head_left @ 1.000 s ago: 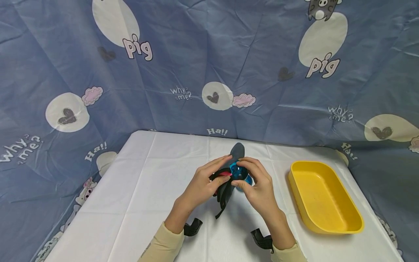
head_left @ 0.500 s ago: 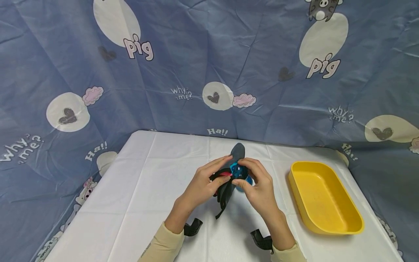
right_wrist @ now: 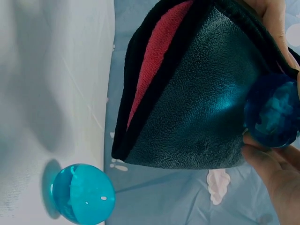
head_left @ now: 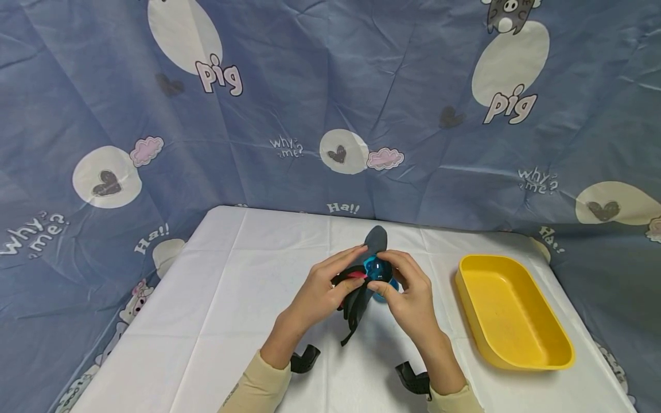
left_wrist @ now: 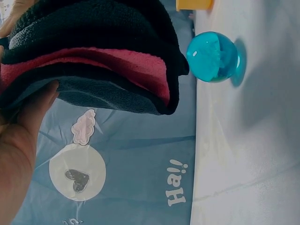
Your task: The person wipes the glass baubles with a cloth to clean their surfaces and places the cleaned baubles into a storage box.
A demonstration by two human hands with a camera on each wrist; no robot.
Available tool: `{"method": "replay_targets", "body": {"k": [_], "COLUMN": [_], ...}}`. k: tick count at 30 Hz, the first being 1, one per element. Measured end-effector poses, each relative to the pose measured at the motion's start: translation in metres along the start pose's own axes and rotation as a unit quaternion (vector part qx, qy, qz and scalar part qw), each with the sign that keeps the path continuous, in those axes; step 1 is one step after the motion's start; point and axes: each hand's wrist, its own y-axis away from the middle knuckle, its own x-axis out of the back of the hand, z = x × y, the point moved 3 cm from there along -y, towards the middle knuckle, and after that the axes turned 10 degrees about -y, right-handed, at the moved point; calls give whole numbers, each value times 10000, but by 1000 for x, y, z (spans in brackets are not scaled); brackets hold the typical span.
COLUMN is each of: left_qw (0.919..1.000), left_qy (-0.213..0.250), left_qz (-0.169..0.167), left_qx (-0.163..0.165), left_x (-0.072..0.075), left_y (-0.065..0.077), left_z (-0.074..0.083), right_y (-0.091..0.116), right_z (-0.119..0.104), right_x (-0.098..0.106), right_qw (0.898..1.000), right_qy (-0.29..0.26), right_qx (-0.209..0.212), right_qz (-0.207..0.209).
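Note:
My left hand grips a folded fleecy cloth, dark grey outside, reddish pink inside, with black edging. Part of the cloth hangs below that hand. Between thumb and fingers, my right hand pinches a clear blue ball right against the cloth's grey side. In the right wrist view the held ball looks dark blue, with a paler shape within. A second blue ball rests on the white table below the cloth; in the head view the right hand and held ball partly cover it.
A yellow tray stands on the white-covered table, right of the hands. Black curved wrist mounts show beside both forearms. Behind the table hangs a blue printed curtain.
Both hands keep nearly the same place and hold. The right thumb has shifted slightly up along the held ball; the cloth has barely moved.

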Motion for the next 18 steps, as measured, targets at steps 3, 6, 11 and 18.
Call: {"method": "replay_targets", "body": {"k": [3, 6, 11, 18], "left_qw": [10000, 10000, 10000, 10000], "left_qy": [-11, -33, -56, -48], "left_qz": [1, 4, -7, -14], "left_qx": [8, 21, 45, 70], "left_x": [0, 0, 0, -1], "left_y": [0, 0, 0, 0], "left_z": [0, 0, 0, 1], "right_y": [0, 0, 1, 1], "right_z": [0, 0, 1, 0], "right_x": [0, 0, 1, 1], "right_qw": [10000, 10000, 9999, 9997], "right_qy": [-8, 13, 82, 148], "right_qx": [-20, -24, -126, -191], "right_qz": [-4, -10, 29, 63]}}
